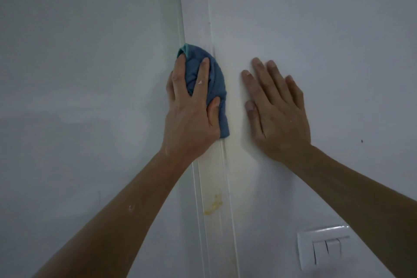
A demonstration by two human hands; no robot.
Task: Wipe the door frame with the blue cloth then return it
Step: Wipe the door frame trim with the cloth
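Observation:
A white door frame [198, 18] runs from top centre down to the bottom of the view. My left hand [191, 108] presses a bunched blue cloth [216, 81] with a teal edge flat against the frame at mid height, fingers wrapped over the cloth. My right hand [275, 106] lies flat on the white wall to the right of the frame, fingers spread, holding nothing. A yellowish stain [213, 206] marks the frame below the cloth, and faint yellow discolouring runs along the frame's right edge.
The white door surface [90, 74] fills the left half. A white wall [338, 40] fills the right, with a white triple light switch [326, 248] at the lower right and a small dark speck [362, 141] on the wall.

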